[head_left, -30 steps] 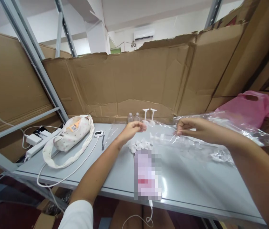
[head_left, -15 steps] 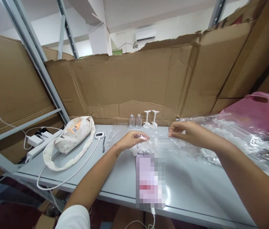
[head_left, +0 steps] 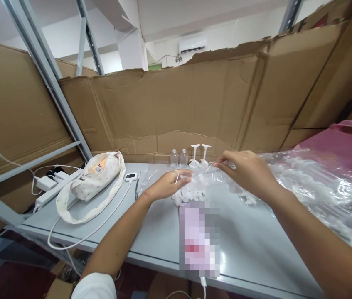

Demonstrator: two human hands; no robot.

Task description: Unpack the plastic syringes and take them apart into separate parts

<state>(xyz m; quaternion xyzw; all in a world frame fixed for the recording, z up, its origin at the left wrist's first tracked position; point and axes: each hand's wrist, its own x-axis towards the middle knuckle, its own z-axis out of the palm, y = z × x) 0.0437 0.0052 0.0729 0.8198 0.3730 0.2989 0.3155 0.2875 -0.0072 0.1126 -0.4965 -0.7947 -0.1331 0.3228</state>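
Observation:
My left hand (head_left: 172, 182) is closed, thumb and fingers pinching the near-left part of a clear plastic bag (head_left: 208, 179). On the other side, my right hand (head_left: 241, 168) pinches the bag's upper right edge between thumb and fingers. The film stretches between both hands, above the table. Just below my left hand lies a pile of small white plastic pieces (head_left: 191, 197). Behind the hands stand two clear bottles (head_left: 174, 158) and two white T-topped plastic stands (head_left: 195, 155). The bag's exact contents are hard to make out.
A pinkish phone (head_left: 196, 238), pixelated, lies at the front with a cable. To the left are a white cloth bag (head_left: 101, 178), a small white device (head_left: 131, 177) and a power strip (head_left: 55, 189). Clear bags of white parts (head_left: 313, 178) and a pink bag (head_left: 340, 145) fill the right.
My right hand has moved slightly left and up, closer to my left hand. The clear bag's film has shifted with it, and more of the white pieces shows below.

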